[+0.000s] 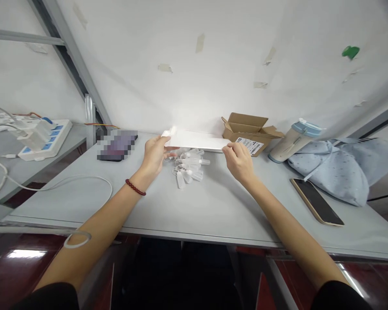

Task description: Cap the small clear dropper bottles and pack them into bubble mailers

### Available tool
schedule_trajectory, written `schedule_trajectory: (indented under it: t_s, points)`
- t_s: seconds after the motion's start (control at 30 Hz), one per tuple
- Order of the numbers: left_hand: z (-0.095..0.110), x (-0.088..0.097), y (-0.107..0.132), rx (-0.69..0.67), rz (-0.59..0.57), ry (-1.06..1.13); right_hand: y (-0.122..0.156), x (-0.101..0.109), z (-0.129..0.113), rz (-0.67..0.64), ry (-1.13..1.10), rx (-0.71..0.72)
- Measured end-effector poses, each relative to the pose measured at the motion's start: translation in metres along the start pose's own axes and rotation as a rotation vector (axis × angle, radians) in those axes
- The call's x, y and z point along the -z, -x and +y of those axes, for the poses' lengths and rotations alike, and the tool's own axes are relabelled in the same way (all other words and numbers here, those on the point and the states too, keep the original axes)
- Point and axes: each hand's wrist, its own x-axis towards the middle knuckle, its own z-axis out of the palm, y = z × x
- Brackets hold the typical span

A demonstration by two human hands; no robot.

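Above the table, a long, flat white piece (195, 140), which looks like a paper box or folded card, is stretched level between my two hands. My left hand (153, 157) grips its left end, thumb on top, where a small flap sticks up. At the right end, the fingers of my right hand (239, 161) pinch the corner. Just below and nearer to me lie several small clear-and-white plastic pieces (190, 165) with thin loops, heaped on the grey table (194, 206). Part of the heap is hidden behind the white piece.
An open cardboard box (255, 133) stands behind my right hand. Further right are a bottle with a blue lid (294, 140), a light blue cloth bag (336, 170) and a phone (317, 202). To the left lie a blurred dark object (118, 145), a power strip (48, 140) and a white cable (84, 176).
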Motion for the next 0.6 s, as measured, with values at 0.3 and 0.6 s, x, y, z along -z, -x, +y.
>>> schedule_trajectory:
  t_s: [0.3,0.6]
  points:
    - [-0.003,-0.005,0.007,0.009,-0.059,-0.09,0.008,0.02,-0.015,-0.059,-0.096,-0.011]
    - [-0.011,-0.019,0.034,0.066,-0.454,-0.293,0.001,0.041,-0.036,-0.412,-0.227,-0.024]
